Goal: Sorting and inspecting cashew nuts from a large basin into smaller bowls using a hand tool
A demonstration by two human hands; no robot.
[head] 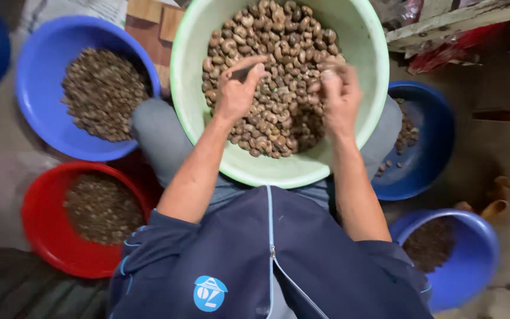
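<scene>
You are pinching a small dark tool [242,73] in your left hand [237,88]; your right hand [339,94] is gripping one light, hard, curved nut over the pale green basin [208,153] on your lap.

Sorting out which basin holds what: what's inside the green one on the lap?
The green basin holds a heap of curved brown nuts. The left hand and right hand rest on them, hiding some; the basin's bottom under the heap can't be seen.
</scene>
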